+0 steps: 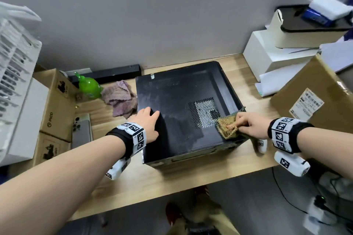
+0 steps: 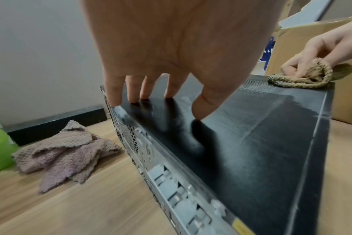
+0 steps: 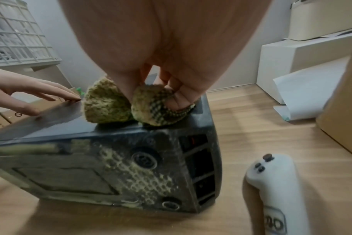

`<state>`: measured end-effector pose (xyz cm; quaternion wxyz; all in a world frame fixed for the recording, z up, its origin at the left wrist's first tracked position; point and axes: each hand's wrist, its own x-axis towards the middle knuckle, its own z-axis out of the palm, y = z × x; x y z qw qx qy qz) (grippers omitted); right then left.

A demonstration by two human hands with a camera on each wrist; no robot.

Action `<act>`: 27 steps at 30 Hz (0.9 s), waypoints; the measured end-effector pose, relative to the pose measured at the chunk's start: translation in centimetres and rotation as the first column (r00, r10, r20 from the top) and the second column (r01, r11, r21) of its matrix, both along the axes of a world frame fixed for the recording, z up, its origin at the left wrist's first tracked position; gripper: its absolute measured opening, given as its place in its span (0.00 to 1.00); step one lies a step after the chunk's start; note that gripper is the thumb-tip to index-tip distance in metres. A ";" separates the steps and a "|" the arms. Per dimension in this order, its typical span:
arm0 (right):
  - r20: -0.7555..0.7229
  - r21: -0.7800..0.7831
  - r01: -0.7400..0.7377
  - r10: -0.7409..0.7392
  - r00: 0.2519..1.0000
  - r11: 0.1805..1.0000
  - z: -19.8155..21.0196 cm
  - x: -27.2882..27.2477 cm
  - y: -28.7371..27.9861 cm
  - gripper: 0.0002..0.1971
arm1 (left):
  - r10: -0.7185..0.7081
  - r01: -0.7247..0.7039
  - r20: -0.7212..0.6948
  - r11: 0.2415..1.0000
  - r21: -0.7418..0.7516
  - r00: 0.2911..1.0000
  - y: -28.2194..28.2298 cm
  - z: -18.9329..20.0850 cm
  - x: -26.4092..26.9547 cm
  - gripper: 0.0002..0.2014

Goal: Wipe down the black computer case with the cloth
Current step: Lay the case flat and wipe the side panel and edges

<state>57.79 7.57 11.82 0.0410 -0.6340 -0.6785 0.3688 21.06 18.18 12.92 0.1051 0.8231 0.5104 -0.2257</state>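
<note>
Nearest the person, the right hand (image 1: 250, 124) has its grip bunched round the tan cloth (image 1: 227, 126), pressing it on the near right corner of the black computer case (image 1: 177, 105), which lies flat on the bench (image 1: 172, 181). The left hand (image 1: 147, 123) rests on the near left edge, grip spread, fingertips (image 2: 169, 93) down. The dusty panel runs away and leftward from the cloth, so the right hand looks best placed to sweep that way.

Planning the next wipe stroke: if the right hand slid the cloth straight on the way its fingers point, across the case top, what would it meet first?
Probably the left hand, resting open on the computer case opposite; only bare dusty panel lies between.
</note>
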 end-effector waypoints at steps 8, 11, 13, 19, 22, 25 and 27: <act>0.084 0.061 0.119 -0.124 0.989 0.991 0.3 -4.2 -2.9 0.16 | -0.096 0.095 -0.031 0.995 -0.025 0.995 -1.0 -0.5 -1.0 0.55; 0.070 0.049 0.016 -0.019 0.997 0.999 0.8 -10.1 -2.5 0.17 | -0.107 0.106 -0.034 0.994 -0.041 0.994 -0.8 -0.3 -1.0 0.60; 0.041 0.076 -0.028 0.025 0.999 0.997 0.4 -14.4 -1.7 0.17 | -0.118 0.114 -0.061 0.991 -0.066 0.991 -0.6 -0.1 -0.9 0.62; -0.009 0.107 -0.053 0.055 0.998 0.993 0.2 -18.1 -0.8 0.17 | -0.150 0.134 -0.144 0.985 -0.112 0.978 0.1 0.6 -0.9 0.66; 0.007 0.073 -0.103 0.103 0.995 0.992 0.4 -14.4 -1.4 0.16 | -0.166 0.148 -0.170 0.983 -0.112 0.971 0.2 1.0 -0.9 0.66; 0.112 0.056 -0.055 0.049 0.992 0.997 0.9 -8.3 -1.2 0.17 | -0.173 0.159 -0.161 0.983 -0.096 0.972 0.3 1.1 -0.7 0.65; 0.166 0.067 0.064 -0.074 0.983 0.996 1.4 -4.2 -0.7 0.16 | -0.169 0.157 -0.149 0.983 -0.092 0.974 0.2 1.1 -0.8 0.65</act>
